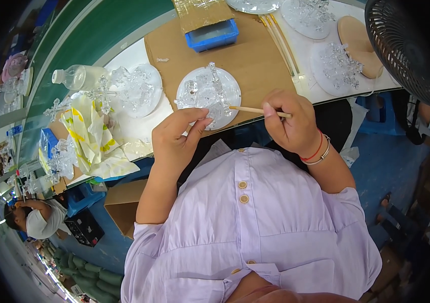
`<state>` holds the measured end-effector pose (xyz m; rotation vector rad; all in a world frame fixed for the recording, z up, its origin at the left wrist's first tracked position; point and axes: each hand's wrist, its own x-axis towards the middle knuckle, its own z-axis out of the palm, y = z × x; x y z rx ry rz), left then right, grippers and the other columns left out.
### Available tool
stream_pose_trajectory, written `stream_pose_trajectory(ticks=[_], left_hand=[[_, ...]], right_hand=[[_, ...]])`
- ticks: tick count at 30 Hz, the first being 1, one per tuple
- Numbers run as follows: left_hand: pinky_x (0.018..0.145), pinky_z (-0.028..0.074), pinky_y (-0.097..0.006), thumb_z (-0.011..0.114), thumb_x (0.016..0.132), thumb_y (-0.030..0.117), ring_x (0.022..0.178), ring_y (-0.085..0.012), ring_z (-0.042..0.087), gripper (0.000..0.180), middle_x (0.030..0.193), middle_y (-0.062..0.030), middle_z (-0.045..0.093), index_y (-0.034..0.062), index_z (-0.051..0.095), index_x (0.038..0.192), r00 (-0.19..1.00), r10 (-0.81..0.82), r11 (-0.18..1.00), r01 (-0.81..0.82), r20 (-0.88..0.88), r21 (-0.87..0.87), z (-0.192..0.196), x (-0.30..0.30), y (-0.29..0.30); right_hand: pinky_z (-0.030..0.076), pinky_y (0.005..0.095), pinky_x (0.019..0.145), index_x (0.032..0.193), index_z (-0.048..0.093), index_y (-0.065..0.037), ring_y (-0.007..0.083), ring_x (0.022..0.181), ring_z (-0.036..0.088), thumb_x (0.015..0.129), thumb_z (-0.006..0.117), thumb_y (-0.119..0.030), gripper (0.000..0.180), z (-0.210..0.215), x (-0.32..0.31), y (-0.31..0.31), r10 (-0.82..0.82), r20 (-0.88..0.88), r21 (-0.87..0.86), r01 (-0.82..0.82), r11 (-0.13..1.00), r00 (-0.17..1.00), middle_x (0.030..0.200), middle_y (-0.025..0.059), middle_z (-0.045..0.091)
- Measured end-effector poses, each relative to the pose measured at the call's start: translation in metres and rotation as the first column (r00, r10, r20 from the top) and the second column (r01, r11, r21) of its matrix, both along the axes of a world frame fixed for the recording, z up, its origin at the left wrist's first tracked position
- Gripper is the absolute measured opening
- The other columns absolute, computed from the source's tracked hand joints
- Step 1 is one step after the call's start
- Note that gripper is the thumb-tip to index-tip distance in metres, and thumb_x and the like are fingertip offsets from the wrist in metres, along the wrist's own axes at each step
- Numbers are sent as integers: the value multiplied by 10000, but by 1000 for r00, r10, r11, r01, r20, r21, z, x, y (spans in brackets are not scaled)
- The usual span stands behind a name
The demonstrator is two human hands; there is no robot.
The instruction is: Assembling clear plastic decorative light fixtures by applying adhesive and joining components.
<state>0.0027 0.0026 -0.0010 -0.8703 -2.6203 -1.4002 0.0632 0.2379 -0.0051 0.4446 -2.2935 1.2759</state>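
My right hand point(291, 122) is closed in a pinch around a thin wooden-handled brush point(253, 109). The brush points left, its tip beside the clear pieces over the round white plate point(233, 86). At the plate's near edge, thumb and fingers of my left hand point(178, 132) pinch a clear plastic piece point(218, 112); its exact shape is hard to make out. More clear plastic parts point(200, 87) lie on the plate, and one long clear part point(215, 76) reaches over its far rim.
Beyond the plate stands a blue tray point(211, 43) on brown cardboard point(260, 60). Left are another loaded plate point(149, 103), a bottle point(81, 77) and a patterned cloth point(90, 134). Thin sticks point(280, 45), more plates and a black fan point(401, 45) are right.
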Motion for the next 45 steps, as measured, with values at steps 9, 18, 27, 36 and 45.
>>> stream_pose_trajectory(ticks=[9, 18, 27, 36, 45], left_hand=[[687, 539, -273, 772, 749, 20, 786, -206, 699, 160, 874, -88, 716, 29, 704, 893, 1000, 12, 1000, -12, 25, -12, 0, -1, 0], [689, 538, -273, 768, 761, 27, 794, -203, 699, 150, 878, -86, 718, 30, 706, 897, 999, 33, 999, -33, 12, -6, 0, -2, 5], [697, 531, -268, 770, 767, 43, 798, -201, 694, 152, 880, -89, 716, 31, 704, 904, 999, 49, 999, -49, 22, 4, -1, -10, 16], [691, 522, -264, 771, 757, 23, 795, -194, 689, 159, 876, -92, 714, 22, 702, 901, 999, 40, 999, -40, 12, 1, -2, -10, 15], [703, 519, -262, 766, 758, 7, 799, -188, 685, 168, 882, -90, 713, 18, 695, 910, 998, 40, 999, -41, 38, 21, -5, -9, 13]], right_hand=[[453, 308, 548, 879, 511, -5, 248, 607, 572, 866, 548, 34, 55, -6, -1, -9, 29, -41, -28, -30, 999, 999, 755, 130, 591], [429, 247, 550, 884, 498, -5, 145, 598, 534, 896, 523, 27, 42, 7, 4, 12, -63, -2, -41, 63, 997, 998, 774, 107, 604], [485, 256, 686, 954, 508, -2, 148, 737, 598, 911, 554, 8, 64, 5, -1, 26, -70, 74, -4, 70, 998, 995, 930, 132, 624], [492, 290, 685, 935, 504, -6, 226, 745, 608, 886, 564, 24, 83, -2, -10, 21, -42, 55, 10, 41, 999, 998, 886, 143, 619], [491, 293, 661, 938, 496, -1, 238, 714, 602, 881, 551, 30, 85, 1, -8, 22, -49, 14, -41, 50, 998, 999, 861, 145, 616]])
